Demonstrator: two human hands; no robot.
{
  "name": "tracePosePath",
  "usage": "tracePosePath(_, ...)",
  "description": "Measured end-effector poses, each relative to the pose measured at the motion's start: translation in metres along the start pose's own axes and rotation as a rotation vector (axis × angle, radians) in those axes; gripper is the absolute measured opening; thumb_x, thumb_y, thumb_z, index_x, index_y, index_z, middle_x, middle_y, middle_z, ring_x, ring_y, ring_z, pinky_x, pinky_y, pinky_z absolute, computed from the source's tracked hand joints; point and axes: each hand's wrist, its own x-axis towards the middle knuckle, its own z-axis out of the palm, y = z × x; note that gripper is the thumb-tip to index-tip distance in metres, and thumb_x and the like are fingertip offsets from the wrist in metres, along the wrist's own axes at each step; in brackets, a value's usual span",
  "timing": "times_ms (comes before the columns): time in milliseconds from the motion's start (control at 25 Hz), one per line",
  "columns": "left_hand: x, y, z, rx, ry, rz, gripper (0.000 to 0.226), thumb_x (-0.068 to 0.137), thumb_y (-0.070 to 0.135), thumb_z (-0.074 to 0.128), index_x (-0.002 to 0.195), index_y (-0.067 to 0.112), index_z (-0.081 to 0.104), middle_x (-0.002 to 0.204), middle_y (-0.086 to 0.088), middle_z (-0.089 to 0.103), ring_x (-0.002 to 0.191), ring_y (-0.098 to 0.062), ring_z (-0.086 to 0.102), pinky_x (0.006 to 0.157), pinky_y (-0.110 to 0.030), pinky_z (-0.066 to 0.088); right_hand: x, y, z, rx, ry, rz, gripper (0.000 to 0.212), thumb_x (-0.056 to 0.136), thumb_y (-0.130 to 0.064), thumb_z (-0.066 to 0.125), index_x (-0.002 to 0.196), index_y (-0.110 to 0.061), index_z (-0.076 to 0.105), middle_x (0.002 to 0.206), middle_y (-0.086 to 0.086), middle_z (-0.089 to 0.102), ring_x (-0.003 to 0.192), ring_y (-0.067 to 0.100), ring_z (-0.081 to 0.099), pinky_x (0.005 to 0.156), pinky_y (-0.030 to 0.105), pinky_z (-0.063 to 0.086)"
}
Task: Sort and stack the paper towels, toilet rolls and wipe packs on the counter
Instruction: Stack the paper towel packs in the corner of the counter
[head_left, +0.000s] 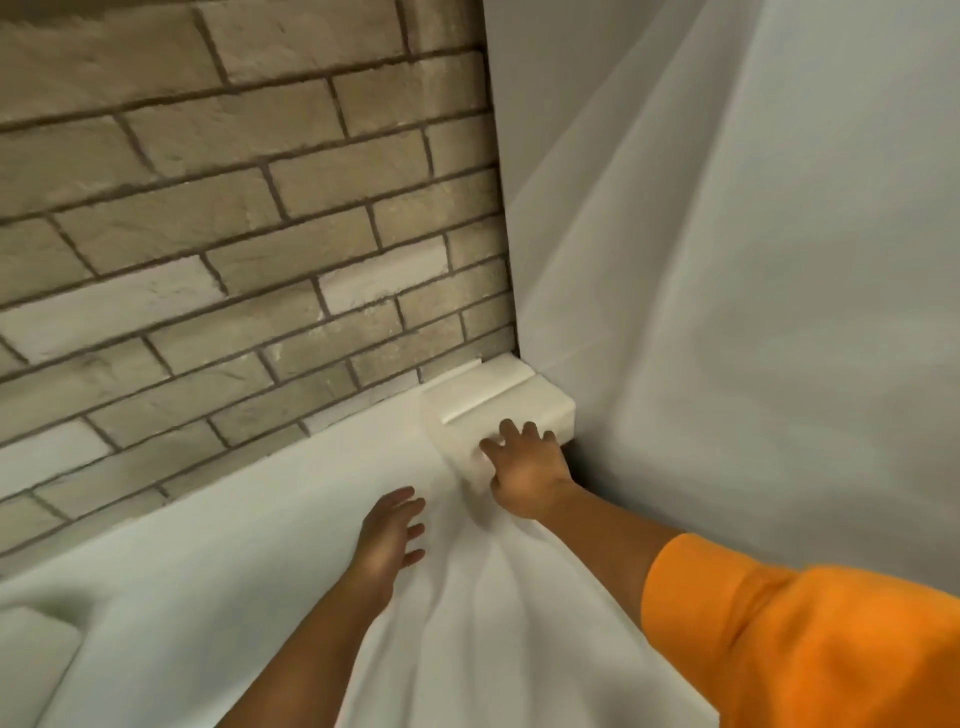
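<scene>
A white stack of folded paper towels sits in the far corner of the counter, tight against the brick wall and the white side wall. My right hand rests against its near face, with spread fingers reaching onto the front of the stack. My left hand hovers just over the white cloth to the left of the stack, fingers relaxed, holding nothing. No toilet rolls or wipe packs are in view.
A white cloth covers the counter and bunches into folds below my right hand. The beige brick wall closes the back and a white draped wall closes the right side. My orange sleeve fills the lower right.
</scene>
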Motion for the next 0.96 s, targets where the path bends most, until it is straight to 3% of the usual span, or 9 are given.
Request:
tracePosePath(200, -0.012, -0.004, -0.082, 0.018, 0.072, 0.059, 0.022, 0.097, 0.021, 0.061, 0.118, 0.028, 0.061, 0.117, 0.003, 0.065, 0.109, -0.024, 0.064, 0.087, -0.044, 0.054, -0.004, -0.039, 0.008, 0.048, -0.147, 0.118, 0.063, 0.093, -0.040, 0.052, 0.151, -0.022, 0.034, 0.154, 0.007, 0.035, 0.139, 0.036, 0.033, 0.106, 0.054, 0.035)
tracePosePath(360, -0.043, -0.012, -0.154, 0.032, 0.082, 0.140, 0.023, 0.098, 0.020, 0.059, 0.120, 0.024, 0.064, 0.115, 0.004, 0.066, 0.108, -0.023, 0.065, 0.084, -0.040, 0.054, -0.016, -0.094, -0.015, 0.057, -0.091, 0.187, 0.059, 0.092, -0.038, 0.049, 0.147, -0.022, 0.039, 0.145, 0.010, 0.042, 0.133, 0.035, 0.037, 0.103, 0.051, 0.037)
tracePosePath(600, -0.109, -0.042, -0.267, 0.049, 0.178, 0.273, 0.019, 0.095, 0.012, 0.060, 0.103, 0.021, 0.074, 0.104, -0.001, 0.074, 0.098, -0.022, 0.070, 0.084, -0.041, 0.056, -0.070, -0.253, -0.034, 0.388, 0.078, 0.070, 0.056, 0.093, -0.041, 0.054, 0.147, -0.026, 0.046, 0.142, 0.004, 0.052, 0.131, 0.030, 0.045, 0.100, 0.045, 0.045)
tracePosePath(800, -0.151, -0.065, -0.365, 0.051, 0.286, 0.362, 0.021, 0.096, 0.003, 0.057, 0.099, 0.013, 0.074, 0.094, -0.005, 0.076, 0.089, -0.025, 0.072, 0.083, -0.041, 0.057, -0.110, -0.369, -0.041, 0.566, 0.060, -0.045, 0.053, 0.094, -0.040, 0.055, 0.145, -0.030, 0.047, 0.141, 0.000, 0.054, 0.130, 0.027, 0.046, 0.100, 0.042, 0.048)
tracePosePath(880, -0.165, -0.067, -0.398, 0.047, 0.364, 0.383, 0.021, 0.094, -0.002, 0.057, 0.094, 0.011, 0.074, 0.086, -0.006, 0.076, 0.084, -0.029, 0.071, 0.078, -0.033, 0.057, -0.114, -0.403, -0.043, 0.589, 0.034, -0.086, 0.052, 0.094, -0.039, 0.055, 0.145, -0.031, 0.047, 0.139, 0.000, 0.055, 0.128, 0.026, 0.046, 0.099, 0.043, 0.049)
tracePosePath(960, -0.175, -0.060, -0.432, 0.098, 0.494, 0.424, 0.021, 0.091, 0.000, 0.061, 0.087, 0.016, 0.075, 0.078, 0.000, 0.075, 0.077, -0.029, 0.071, 0.068, -0.015, 0.053, -0.114, -0.432, -0.047, 0.618, -0.003, -0.108, 0.051, 0.094, -0.039, 0.054, 0.144, -0.032, 0.046, 0.137, -0.001, 0.055, 0.128, 0.025, 0.046, 0.099, 0.043, 0.050)
